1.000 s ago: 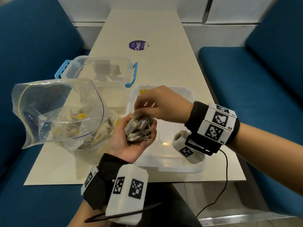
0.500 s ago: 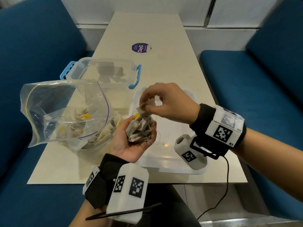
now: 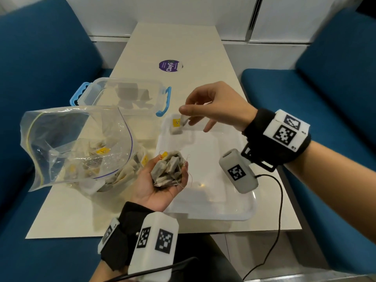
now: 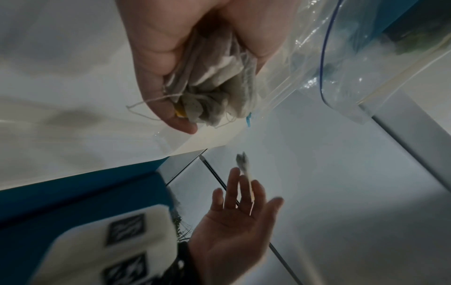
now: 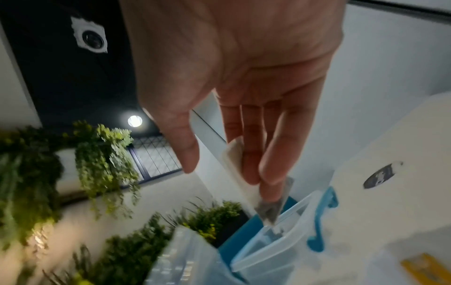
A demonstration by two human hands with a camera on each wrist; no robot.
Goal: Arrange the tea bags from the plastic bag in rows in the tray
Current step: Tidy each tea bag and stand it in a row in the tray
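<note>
My left hand [image 3: 170, 166] lies palm up over the near left of the white tray [image 3: 213, 215], its fingers curled round a bunch of tea bags [image 3: 166, 174], which also show in the left wrist view [image 4: 214, 92]. My right hand [image 3: 186, 116] hovers above the tray's far left corner and pinches a single tea bag [image 3: 184, 120] between its fingers [image 5: 235, 164]. Just under it, another tea bag with a yellow tag [image 3: 176, 127] lies in that corner. The clear plastic bag [image 3: 61, 129] with several more tea bags sits on the table to the left.
A clear box with blue handles [image 3: 126, 94] stands behind the plastic bag and tray. A purple round sticker [image 3: 170, 65] lies farther up the white table [image 3: 183, 43]. Blue seats [image 3: 335, 98] flank the table on both sides.
My right hand lifted one tea bag out of the bunch in my left hand and carried it away towards the tray's far left corner. The left hand stayed in place.
</note>
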